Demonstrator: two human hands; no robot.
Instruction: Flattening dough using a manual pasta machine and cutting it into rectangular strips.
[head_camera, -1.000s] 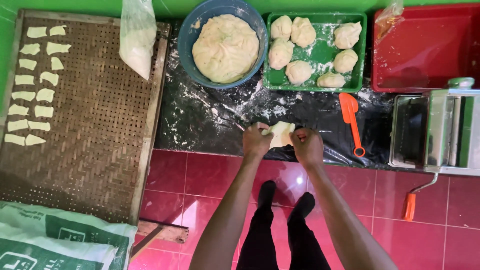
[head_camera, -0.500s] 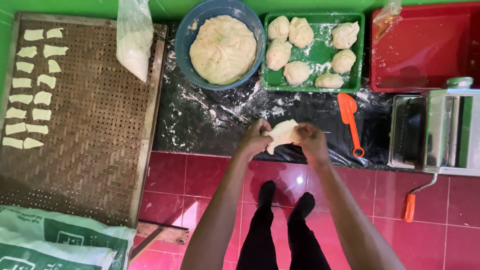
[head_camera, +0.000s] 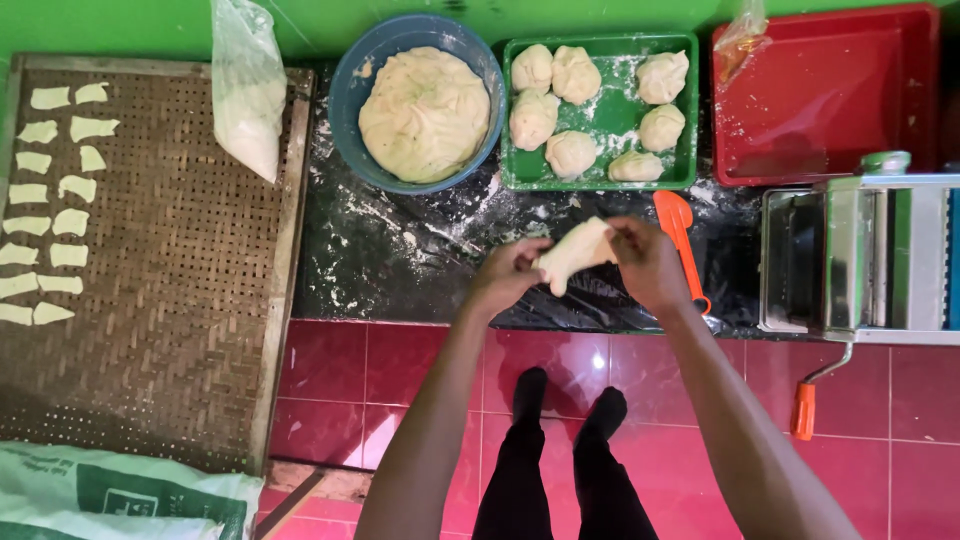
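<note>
**Dough lifted over a floured black sheet**

Flour-dusted black plastic sheet (head_camera: 400, 250) covers the work surface beside red floor tiles. Left hand (head_camera: 508, 275) and right hand (head_camera: 648, 262) each grip one end of a pale dough piece (head_camera: 575, 252), apparently raised just above the sheet. Behind it stand a blue bowl (head_camera: 350, 90) of dough and a green tray (head_camera: 600, 178) of dough balls. An orange scraper (head_camera: 678, 225) lies just beside the right hand.
</note>
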